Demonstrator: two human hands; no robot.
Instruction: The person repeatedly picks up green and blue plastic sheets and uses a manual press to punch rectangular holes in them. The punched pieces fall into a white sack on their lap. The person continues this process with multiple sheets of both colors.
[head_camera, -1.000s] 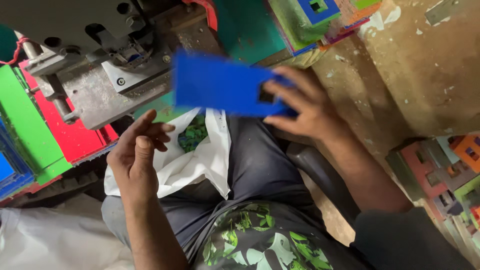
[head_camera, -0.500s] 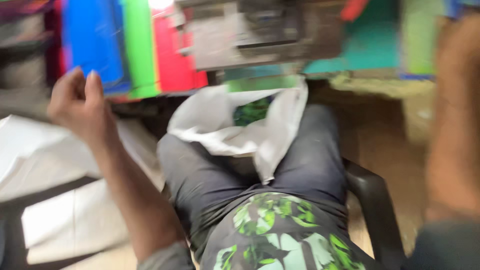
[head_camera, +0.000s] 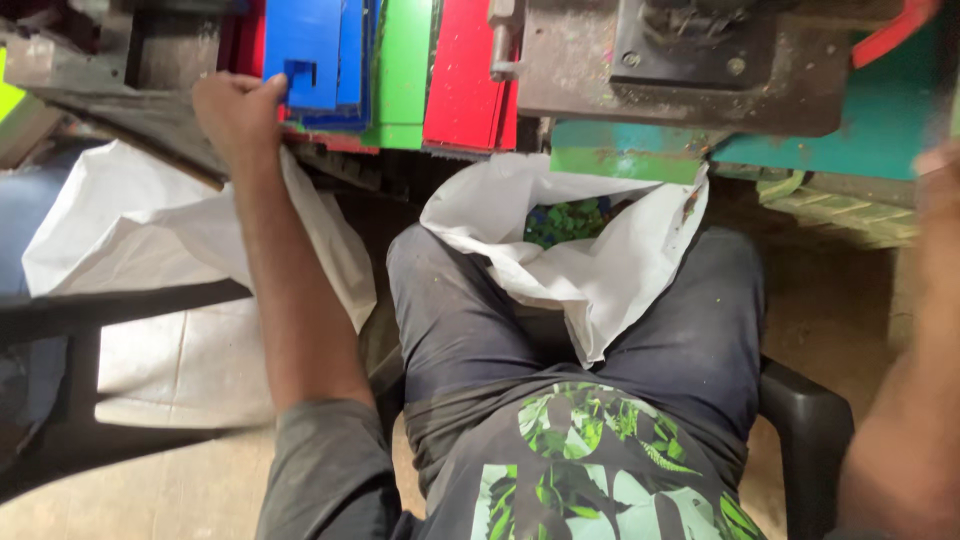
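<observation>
A workshop: worn metal press (head_camera: 690, 65); stacked coloured plastic sheets (head_camera: 400, 60); sack of offcuts (head_camera: 580, 250).

A single head-worn camera looks steeply down from close above at the seated person's lap (head_camera: 580, 330) and the surface (head_camera: 860, 130) edge ahead.

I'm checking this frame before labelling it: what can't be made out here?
- Right hand, head view: cut off by the right edge and blurred; whether it holds anything cannot be told.
- Left hand: fingertips at the blue sheets; grip hidden behind the knuckles.
- White bag on the lap: only a patch of green and blue scraps shows.
- Metal machine: top cut off by the upper edge.
</observation>
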